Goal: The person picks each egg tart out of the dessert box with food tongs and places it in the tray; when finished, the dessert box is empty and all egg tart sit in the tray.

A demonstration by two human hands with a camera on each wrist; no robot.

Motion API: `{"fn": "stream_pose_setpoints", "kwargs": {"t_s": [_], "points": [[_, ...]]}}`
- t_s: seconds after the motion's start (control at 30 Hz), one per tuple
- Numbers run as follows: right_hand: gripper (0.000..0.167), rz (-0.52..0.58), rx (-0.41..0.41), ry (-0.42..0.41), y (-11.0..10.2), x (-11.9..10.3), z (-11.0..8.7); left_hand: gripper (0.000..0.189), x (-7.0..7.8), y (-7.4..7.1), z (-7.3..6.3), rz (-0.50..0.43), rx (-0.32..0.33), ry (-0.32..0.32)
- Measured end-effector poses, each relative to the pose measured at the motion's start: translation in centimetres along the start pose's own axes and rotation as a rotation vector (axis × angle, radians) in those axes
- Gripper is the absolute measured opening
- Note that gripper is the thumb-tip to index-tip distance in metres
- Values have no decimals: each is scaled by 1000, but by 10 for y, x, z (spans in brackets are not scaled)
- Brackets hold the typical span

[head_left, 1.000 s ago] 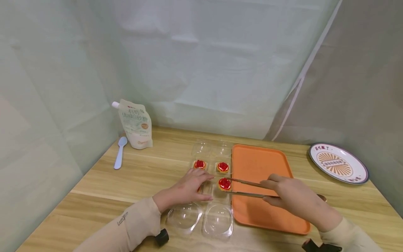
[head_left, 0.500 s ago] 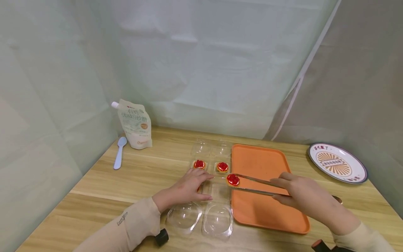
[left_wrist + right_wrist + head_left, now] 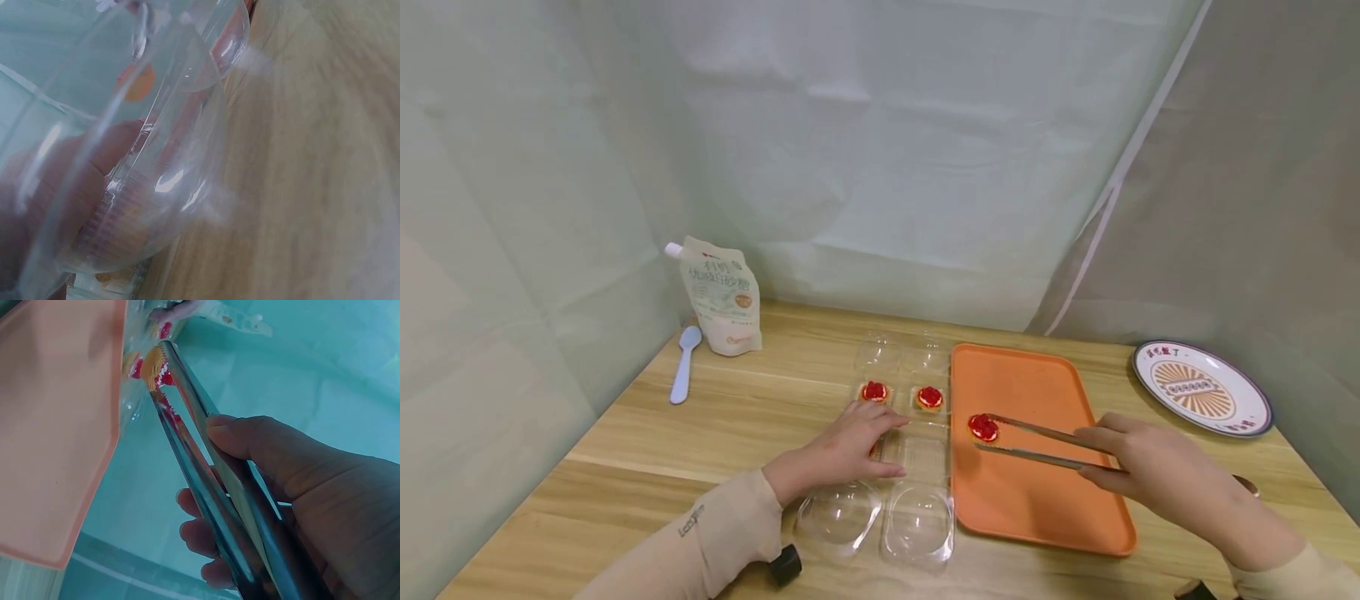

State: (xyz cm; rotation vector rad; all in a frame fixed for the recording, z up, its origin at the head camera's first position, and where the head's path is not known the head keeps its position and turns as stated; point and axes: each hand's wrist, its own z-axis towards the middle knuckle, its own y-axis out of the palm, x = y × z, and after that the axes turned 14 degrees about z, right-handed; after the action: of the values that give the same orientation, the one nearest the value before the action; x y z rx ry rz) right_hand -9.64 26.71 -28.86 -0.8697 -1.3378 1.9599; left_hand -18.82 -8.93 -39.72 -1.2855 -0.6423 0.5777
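My right hand point(image 3: 1180, 479) grips metal tongs point(image 3: 1045, 458), thumb on one arm and fingers on the other. Between the tongs' tips is a small tart point(image 3: 982, 428) with red topping, over the left part of the orange tray point(image 3: 1037, 379); the right wrist view shows its yellow crust point(image 3: 152, 369). My left hand point(image 3: 850, 442) rests over the clear plastic boxes point(image 3: 922, 457), fingers extended and thumb apart. Two similar tarts, a left one point(image 3: 874, 392) and a right one point(image 3: 930, 398), sit in the farther boxes. Another is mostly hidden under my left hand.
Clear domed lids point(image 3: 919, 521) stand open at the near side of the boxes, with more at the far side. A white spouted pouch point(image 3: 722, 296) and a pale blue spoon point(image 3: 685, 367) are at the left. A patterned plate point(image 3: 1202, 388) lies at the right.
My right hand has moved right with the tongs, carrying the tart from above the near right box to over the orange tray. My left hand has stayed in place.
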Motion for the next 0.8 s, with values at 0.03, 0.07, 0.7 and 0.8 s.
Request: {"fn": "stream_pose_setpoints", "kwargs": {"t_s": [0.03, 0.07, 0.7, 0.8], "points": [[33, -7, 9, 0, 0, 1, -2, 68, 0, 0, 0, 0, -3, 0], [33, -11, 14, 2, 0, 2, -5, 68, 0, 0, 0, -3, -4, 0], [33, -39, 9, 87, 10, 24, -39, 69, -1, 3, -2, 1, 5, 5], [33, -44, 36, 55, 13, 29, -44, 68, -1, 2, -1, 7, 7, 8]]}}
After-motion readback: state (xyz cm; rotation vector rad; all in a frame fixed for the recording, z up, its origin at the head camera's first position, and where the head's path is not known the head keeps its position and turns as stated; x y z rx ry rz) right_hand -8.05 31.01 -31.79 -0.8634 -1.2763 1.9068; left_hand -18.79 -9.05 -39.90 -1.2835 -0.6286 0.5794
